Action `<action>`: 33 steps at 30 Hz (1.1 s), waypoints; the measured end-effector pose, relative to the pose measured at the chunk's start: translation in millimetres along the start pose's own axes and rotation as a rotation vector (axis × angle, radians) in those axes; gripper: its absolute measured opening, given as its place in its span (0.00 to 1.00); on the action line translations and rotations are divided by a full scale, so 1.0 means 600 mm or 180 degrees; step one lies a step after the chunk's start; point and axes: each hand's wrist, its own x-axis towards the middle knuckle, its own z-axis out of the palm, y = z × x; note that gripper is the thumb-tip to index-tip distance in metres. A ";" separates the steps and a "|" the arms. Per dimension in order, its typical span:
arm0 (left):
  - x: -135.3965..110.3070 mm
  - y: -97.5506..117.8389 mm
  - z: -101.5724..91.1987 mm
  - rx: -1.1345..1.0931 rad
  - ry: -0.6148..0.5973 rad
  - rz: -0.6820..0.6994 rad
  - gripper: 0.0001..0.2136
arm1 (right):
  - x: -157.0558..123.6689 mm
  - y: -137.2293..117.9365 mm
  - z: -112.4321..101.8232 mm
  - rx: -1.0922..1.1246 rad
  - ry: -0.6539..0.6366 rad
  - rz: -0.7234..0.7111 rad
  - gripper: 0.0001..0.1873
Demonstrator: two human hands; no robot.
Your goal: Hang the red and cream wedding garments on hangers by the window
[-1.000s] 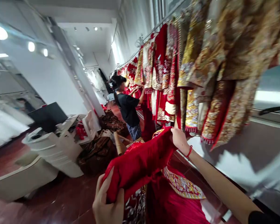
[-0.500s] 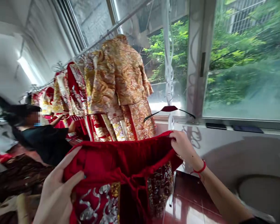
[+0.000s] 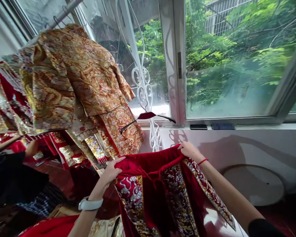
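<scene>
Head view: fingers of your left hand [image 3: 110,172] and right hand [image 3: 190,150] clamp the red skirt [image 3: 162,194], waistband stretched sideways just below the hanger [image 3: 148,116].

Open gap beside hanger [image 3: 148,116]

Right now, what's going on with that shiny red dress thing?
A person holds a red embroidered garment up by its top edge, left hand gripping one end, right hand the other. An empty hanger hangs above it by the window, beside gold jackets on a rail. Another person in black stands at the left.
</scene>
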 end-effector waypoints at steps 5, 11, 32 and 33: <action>0.077 0.026 0.048 -0.0114 -0.0438 0.0125 0.37 | 0.088 0.043 -0.046 0.0004 -0.0341 0.0338 0.16; 0.170 0.050 0.103 -0.0403 -0.0919 0.0095 0.39 | 0.195 0.061 -0.093 -0.0064 -0.0814 0.0781 0.07; 0.311 0.054 0.112 -0.0890 -0.1252 0.0433 0.39 | 0.348 0.016 -0.142 0.0696 -0.0525 0.1122 0.06; 0.311 0.056 0.116 -0.0878 -0.1237 0.0471 0.38 | 0.355 0.019 -0.139 0.0851 -0.0522 0.1152 0.08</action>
